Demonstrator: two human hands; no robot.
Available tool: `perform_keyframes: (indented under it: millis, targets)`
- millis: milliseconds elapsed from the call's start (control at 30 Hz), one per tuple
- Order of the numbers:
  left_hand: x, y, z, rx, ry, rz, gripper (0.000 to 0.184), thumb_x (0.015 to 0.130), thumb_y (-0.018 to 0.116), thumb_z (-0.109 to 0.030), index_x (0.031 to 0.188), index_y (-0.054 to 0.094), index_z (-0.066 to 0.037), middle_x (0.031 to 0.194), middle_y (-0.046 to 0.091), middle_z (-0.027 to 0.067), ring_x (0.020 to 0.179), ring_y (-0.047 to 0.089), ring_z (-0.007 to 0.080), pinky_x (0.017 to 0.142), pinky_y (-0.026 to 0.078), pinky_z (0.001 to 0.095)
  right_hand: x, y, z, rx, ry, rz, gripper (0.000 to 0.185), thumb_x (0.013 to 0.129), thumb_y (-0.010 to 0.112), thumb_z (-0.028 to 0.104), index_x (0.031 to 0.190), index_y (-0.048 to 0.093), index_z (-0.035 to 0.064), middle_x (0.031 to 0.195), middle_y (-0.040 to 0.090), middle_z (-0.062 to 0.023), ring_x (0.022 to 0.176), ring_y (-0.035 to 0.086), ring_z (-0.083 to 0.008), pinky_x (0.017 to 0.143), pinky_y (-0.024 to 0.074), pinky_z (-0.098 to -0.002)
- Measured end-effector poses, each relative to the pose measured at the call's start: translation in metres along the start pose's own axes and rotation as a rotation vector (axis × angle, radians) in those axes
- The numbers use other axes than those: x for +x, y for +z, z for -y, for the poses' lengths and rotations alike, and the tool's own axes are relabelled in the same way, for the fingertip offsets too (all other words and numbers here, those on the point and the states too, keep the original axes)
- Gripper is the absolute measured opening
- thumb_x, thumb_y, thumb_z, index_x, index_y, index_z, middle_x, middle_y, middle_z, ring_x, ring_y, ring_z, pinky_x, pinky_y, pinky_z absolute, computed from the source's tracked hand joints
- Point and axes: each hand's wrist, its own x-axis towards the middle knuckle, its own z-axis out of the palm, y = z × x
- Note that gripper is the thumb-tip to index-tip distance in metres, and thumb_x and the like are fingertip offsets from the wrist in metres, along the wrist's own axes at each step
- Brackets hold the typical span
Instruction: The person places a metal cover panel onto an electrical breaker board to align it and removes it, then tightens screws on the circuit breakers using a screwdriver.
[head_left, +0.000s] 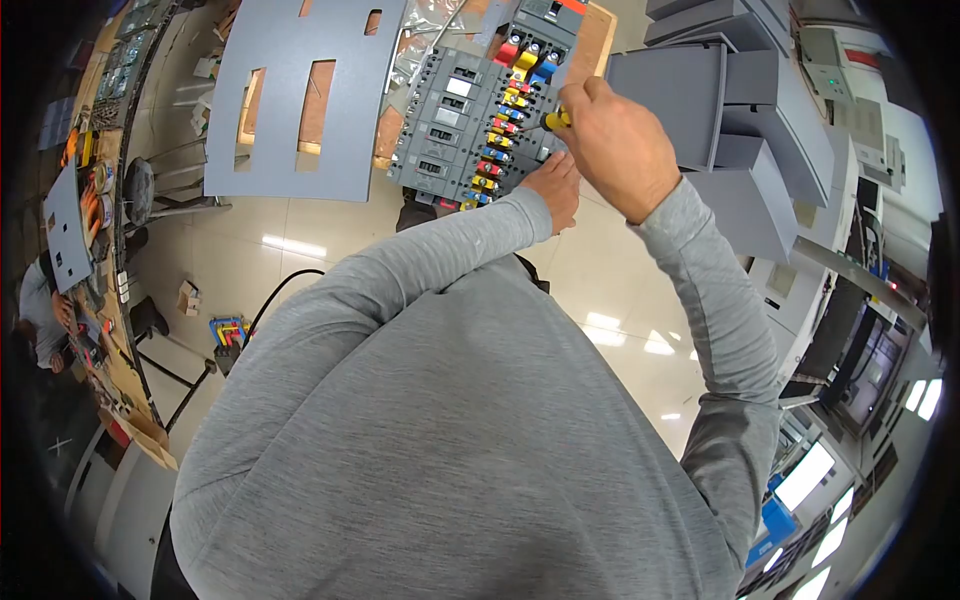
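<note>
My right hand (625, 145) is closed round the yellow and black handle of a screwdriver (553, 121). Its shaft points left toward a column of red, yellow and blue insulated terminals (503, 128). These run along a bank of grey circuit breakers (445, 120). My left hand (556, 190) rests at the lower right edge of the breaker assembly, its fingers partly hidden; whether it grips anything does not show. Above sits a larger breaker (548, 25) with thick red, yellow and blue connections below it.
A grey panel with cut-outs (285, 100) lies left of the breakers. Grey metal enclosures (665, 100) stand at the right. At far left, another person (42, 315) is by a long wooden bench (120, 370). A box of coloured parts (228, 332) sits on the floor.
</note>
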Motion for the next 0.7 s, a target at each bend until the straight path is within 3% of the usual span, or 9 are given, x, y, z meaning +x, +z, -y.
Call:
perform_keyframes:
  millis: [100,400,600,700]
  targets:
    - [-0.003,-0.025,-0.004,0.040,-0.014,0.201,0.078,0.091,0.062,-0.051,0.141,0.048,0.009,0.154,0.038,0.0234,0.148,0.025,0.0390,0.124,0.014,0.0486,0.003,-0.006,-0.003,0.008,0.014,0.034,0.035,0.088,0.071,0.027,0.104,0.057,-0.0008,0.089,0.066,-0.0174,0.075,0.069,-0.0364,0.064,0.0563,-0.0438]
    - [-0.005,-0.020,-0.002,0.055,-0.023,0.151,0.083,0.091,0.062,-0.051,0.145,0.042,0.009,0.159,0.031,0.0224,0.150,0.020,0.0386,0.124,0.011,0.0484,0.015,0.005,0.000,0.046,0.173,-0.022,0.042,0.090,0.066,0.040,0.084,0.065,-0.0019,0.067,0.067,-0.0210,0.061,0.068,-0.0394,0.056,0.0561,-0.0465]
    - [-0.005,-0.028,-0.002,-0.035,-0.020,0.212,0.079,0.091,0.062,-0.051,0.142,0.047,0.007,0.153,0.040,0.0202,0.147,0.027,0.0353,0.124,0.013,0.0478,0.015,0.003,0.012,0.054,0.217,0.017,0.041,0.092,0.061,0.038,0.085,0.069,-0.0015,0.070,0.069,-0.0215,0.065,0.070,-0.0387,0.062,0.0572,-0.0481]
    - [-0.010,-0.024,0.003,-0.182,-0.020,0.090,0.063,0.089,0.065,-0.046,0.132,0.058,0.000,0.145,0.047,0.0174,0.144,0.033,0.0320,0.123,0.017,0.0490,0.016,0.009,0.009,0.136,0.214,-0.058,0.041,0.092,0.062,0.039,0.087,0.069,-0.0011,0.072,0.069,-0.0224,0.068,0.070,-0.0392,0.064,0.0570,-0.0489]
